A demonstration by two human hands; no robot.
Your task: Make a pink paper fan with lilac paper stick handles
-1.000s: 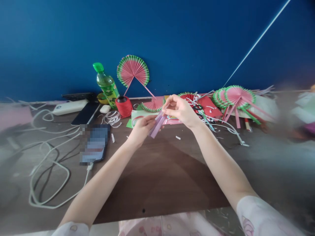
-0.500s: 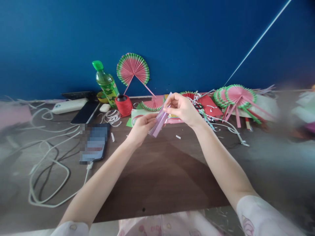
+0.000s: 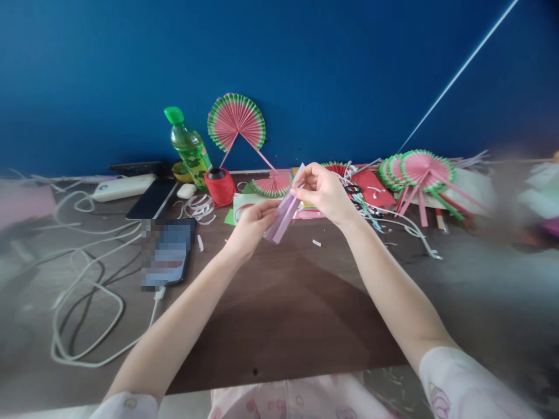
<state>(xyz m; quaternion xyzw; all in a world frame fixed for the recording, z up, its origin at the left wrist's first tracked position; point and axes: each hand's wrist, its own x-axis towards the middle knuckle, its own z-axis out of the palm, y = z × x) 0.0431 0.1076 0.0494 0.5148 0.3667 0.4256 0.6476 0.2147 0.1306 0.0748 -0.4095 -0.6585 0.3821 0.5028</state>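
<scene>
Both hands hold a folded strip of lilac paper (image 3: 285, 211) above the dark wooden table (image 3: 279, 314). My left hand (image 3: 252, 226) grips the strip's lower end with its fingers curled round it. My right hand (image 3: 322, 191) pinches the upper end between thumb and fingers. The strip slants up to the right, clear of the table.
A phone (image 3: 168, 252) on a white cable (image 3: 82, 302) lies at the left. At the back stand a green bottle (image 3: 188, 147), a red thread spool (image 3: 219, 187) and pink-and-green paper fans (image 3: 236, 121), with more fans (image 3: 417, 172), a red sheet and paper scraps at the right.
The strip has been raised slightly and its top end now stands higher between my right fingers. Both hands keep their hold and have barely shifted.
</scene>
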